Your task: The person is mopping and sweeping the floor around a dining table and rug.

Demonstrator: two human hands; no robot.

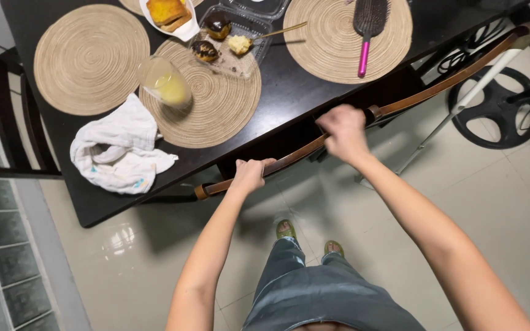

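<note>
Your left hand (249, 175) is closing its fingers over the curved wooden top rail of the chair (437, 86), near that rail's left end. Your right hand (343, 130) is clenching into a fist on the same rail, further along toward its middle. The chair is standing pushed in against the near edge of the dark table (289, 104), its rail running on a slant from the lower left up toward the table's right corner.

Beyond your hands, a round woven placemat (216, 116) is lying close to the near edge, carrying a glass of yellow drink (167, 86) on its left rim. A clear plastic tray of pastries (231, 40) is overlapping the mat's far side, with a gold spoon (274, 32) resting in it. A crumpled white cloth (118, 150) is sitting at the table's near left corner. A second placemat (90, 58) is lying toward the left edge, and a third (332, 43) toward the right edge is bearing a hairbrush with a pink handle (368, 30). A weight plate (498, 110) is lying on the tiled floor to the right.
</note>
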